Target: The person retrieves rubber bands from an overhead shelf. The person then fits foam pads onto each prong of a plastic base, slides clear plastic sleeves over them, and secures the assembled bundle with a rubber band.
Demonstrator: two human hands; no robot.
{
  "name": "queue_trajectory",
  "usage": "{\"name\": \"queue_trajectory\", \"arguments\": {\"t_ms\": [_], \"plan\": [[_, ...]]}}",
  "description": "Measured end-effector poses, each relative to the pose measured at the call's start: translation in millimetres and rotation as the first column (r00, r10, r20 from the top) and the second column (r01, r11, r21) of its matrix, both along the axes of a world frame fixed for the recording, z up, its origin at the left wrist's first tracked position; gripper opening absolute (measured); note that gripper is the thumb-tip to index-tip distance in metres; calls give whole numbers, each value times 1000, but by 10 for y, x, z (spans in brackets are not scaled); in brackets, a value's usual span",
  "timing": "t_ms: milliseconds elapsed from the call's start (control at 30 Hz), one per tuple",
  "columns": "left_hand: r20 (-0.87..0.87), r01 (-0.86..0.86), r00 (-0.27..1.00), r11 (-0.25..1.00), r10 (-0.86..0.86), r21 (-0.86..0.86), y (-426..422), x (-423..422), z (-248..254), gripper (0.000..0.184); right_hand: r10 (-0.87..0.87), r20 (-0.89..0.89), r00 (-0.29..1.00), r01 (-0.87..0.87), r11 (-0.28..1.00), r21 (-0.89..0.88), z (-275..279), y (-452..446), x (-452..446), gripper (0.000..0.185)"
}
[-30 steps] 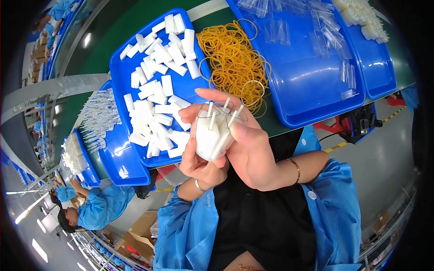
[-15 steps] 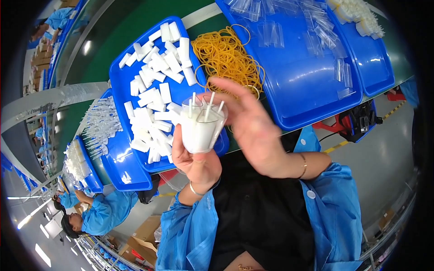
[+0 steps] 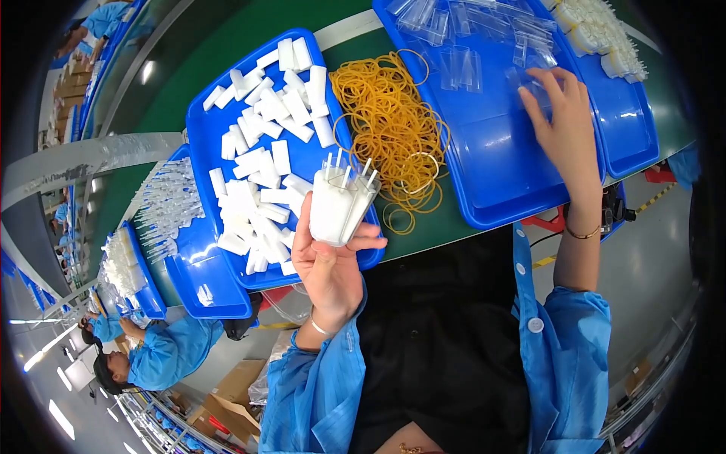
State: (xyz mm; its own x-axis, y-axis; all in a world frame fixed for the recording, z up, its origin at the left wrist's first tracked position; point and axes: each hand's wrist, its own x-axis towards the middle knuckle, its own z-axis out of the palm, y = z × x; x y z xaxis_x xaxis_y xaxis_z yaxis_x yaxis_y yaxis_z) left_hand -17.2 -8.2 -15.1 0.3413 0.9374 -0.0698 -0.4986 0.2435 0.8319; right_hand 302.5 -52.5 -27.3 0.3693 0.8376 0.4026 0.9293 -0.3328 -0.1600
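Observation:
My left hand (image 3: 331, 276) is closed around the lower part of a bundle of clear plastic sleeves (image 3: 342, 204). White material fills the sleeves, and several thin white sticks poke out of the top. Over the large blue tray (image 3: 499, 178) on the right, my right hand (image 3: 566, 125) reaches down with thumb and fingers curled around a clear plastic sleeve (image 3: 518, 78). The sleeve is partly hidden by the fingers and hard to see through. More clear sleeves (image 3: 461, 69) lie at the far end of that tray.
A blue tray of white blocks (image 3: 281, 157) stands left of a pile of yellow rubber bands (image 3: 389, 125). Farther left lie thin clear-and-white pieces (image 3: 170, 200). White bundles (image 3: 594, 34) sit in the far-right tray. A co-worker in blue (image 3: 178, 352) sits at the left.
My right hand has left the bundle and moved right to the tray of clear sleeves. My left hand still holds the bundle, slightly lower-right of before, its fingers now more visible.

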Motion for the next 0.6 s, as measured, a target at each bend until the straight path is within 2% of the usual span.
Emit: {"name": "queue_trajectory", "arguments": {"t_ms": [67,133,200,233,333,433,533,600], "plan": [[26,39,999,999,-38,-7,13,-7,3,62,76,-163,984,-68,996,58,51,18,-150,22],[67,89,994,996,-88,-11,20,-30,-3,58,102,-191,976,-82,991,109,51,32,-272,18],[54,137,989,988,-141,74,12,-80,-50,53,117,-251,961,-85,987,135,52,27,-355,18],[45,159,985,981,-165,115,7,-105,-62,50,135,-225,965,-100,982,163,123,26,-415,18],[-47,152,988,983,-148,99,-16,-134,-51,52,155,-380,912,-83,976,201,314,-6,-591,20],[-48,161,986,983,-157,91,-23,-159,-83,45,137,-401,906,-18,958,288,253,4,-658,17],[-55,157,987,983,-152,97,-37,-200,-94,42,75,-442,894,16,980,199,202,25,-625,15],[-54,174,984,978,-168,112,-38,-212,-81,39,68,-452,890,37,975,220,204,9,-639,17]]}}
